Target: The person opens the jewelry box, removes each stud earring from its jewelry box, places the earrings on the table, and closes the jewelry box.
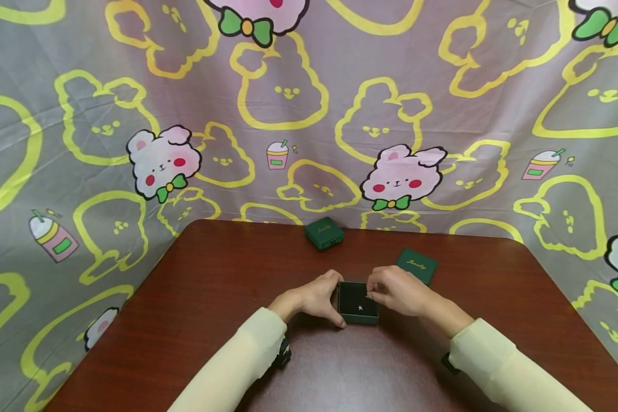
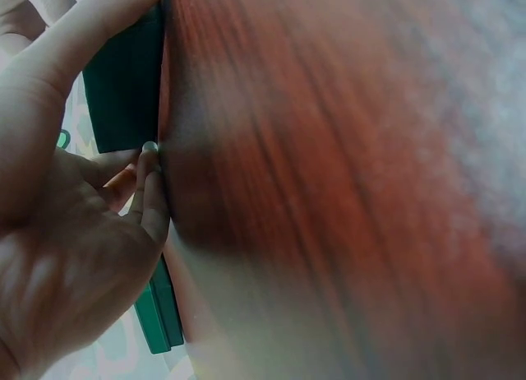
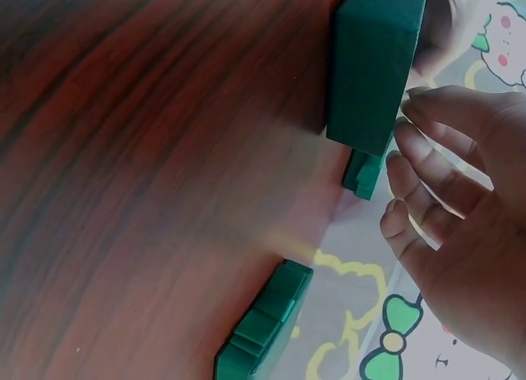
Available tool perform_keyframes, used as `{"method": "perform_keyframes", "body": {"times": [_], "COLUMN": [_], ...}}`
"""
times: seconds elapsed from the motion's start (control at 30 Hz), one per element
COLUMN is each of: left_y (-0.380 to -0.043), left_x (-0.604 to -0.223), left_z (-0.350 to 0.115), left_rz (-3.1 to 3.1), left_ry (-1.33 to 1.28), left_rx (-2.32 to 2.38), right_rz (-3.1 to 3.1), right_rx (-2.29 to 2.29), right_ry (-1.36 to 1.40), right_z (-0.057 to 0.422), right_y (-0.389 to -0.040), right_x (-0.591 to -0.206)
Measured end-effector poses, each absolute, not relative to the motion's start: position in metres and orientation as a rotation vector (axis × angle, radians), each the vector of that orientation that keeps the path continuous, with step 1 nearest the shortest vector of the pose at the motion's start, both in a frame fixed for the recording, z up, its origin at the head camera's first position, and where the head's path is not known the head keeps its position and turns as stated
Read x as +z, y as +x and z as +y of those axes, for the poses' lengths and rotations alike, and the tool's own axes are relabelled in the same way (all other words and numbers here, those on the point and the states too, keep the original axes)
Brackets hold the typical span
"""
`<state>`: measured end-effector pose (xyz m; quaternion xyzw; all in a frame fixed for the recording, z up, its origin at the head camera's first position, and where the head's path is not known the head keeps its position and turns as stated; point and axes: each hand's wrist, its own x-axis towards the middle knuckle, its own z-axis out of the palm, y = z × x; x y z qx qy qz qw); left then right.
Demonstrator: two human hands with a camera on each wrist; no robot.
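Note:
A green jewelry box (image 1: 357, 319) with a black lining lies open-topped on the table. My left hand (image 1: 319, 294) grips its left side, thumb at the front corner and fingers at the back corner. In the left wrist view the thumb lies along the green box wall (image 2: 123, 84). A small silvery star-shaped piece of jewelry (image 1: 360, 308) lies on the lining. Over the box's right edge, my right hand (image 1: 399, 290) pinches a tiny silvery piece, mostly hidden by the fingertips. The right wrist view has its thumb and fingertips right at the box rim.
Behind the right hand lies a flat green lid (image 1: 417, 264) with gold lettering. Another green box (image 1: 324, 233), closed, sits at the back of the reddish-brown table (image 1: 211, 320). A patterned cloth (image 1: 309, 114) hangs around the table's back and sides.

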<state>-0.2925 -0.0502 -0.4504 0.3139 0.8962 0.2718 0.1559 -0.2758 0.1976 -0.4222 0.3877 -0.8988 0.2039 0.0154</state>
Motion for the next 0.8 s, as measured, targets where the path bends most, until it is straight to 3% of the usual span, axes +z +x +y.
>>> {"method": "perform_keyframes", "body": {"times": [0.8], "left_y": [-0.292], "left_x": [-0.452], "left_z": [-0.049], "left_rz": [2.573], "left_ry": [0.897], "left_rx": [0.790], "right_rz": [-2.772], "right_rx": [0.629], "right_ry": [1.191], "right_z": [0.216], "right_y": [-0.274], "right_x": [-0.425]}}
